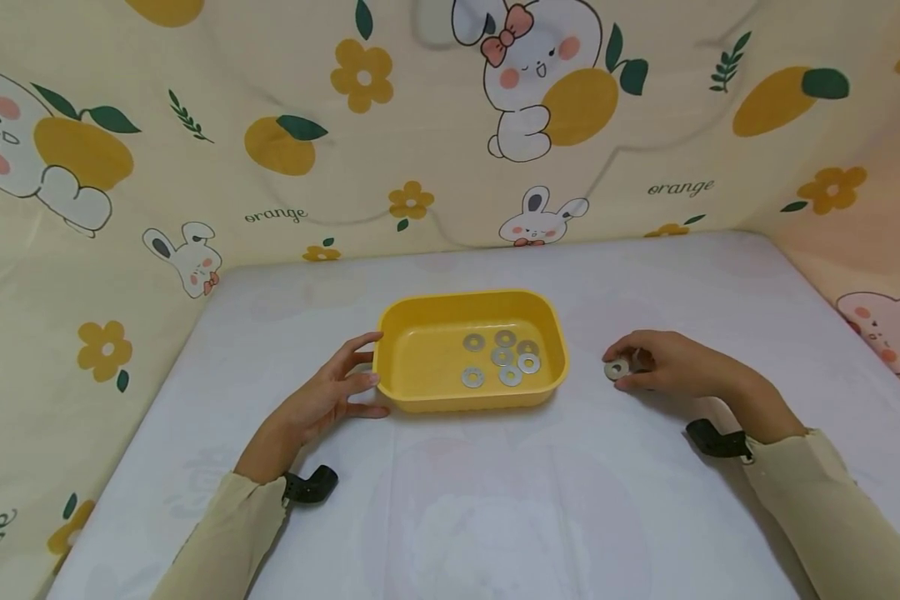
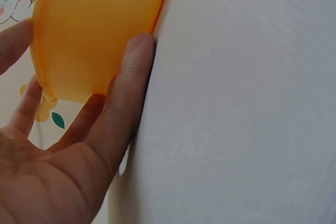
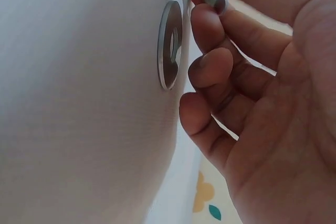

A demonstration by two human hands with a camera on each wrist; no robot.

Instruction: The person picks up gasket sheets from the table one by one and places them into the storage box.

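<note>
A yellow plastic tray (image 1: 427, 403) stands on the white-covered table with several flat metal washers (image 1: 502, 357) in its right half. My left hand (image 1: 330, 387) rests at the tray's left end, its spread fingers touching the rim and outer wall. In the left wrist view, fingers (image 2: 134, 66) lie along the tray's wall (image 2: 94, 35) without wrapping round it. To the right of the tray, my right hand (image 1: 667, 362) pinches a washer (image 1: 615, 370) at its fingertips, low over the table. Another washer (image 3: 167, 45) lies on the cloth beside those curled fingers in the right wrist view.
A white cloth (image 1: 480, 500) covers the table. Behind it and at both sides hangs a cream curtain (image 1: 420, 125) printed with rabbits, oranges and flowers. Each wrist carries a black camera mount, such as the right one (image 1: 717, 439).
</note>
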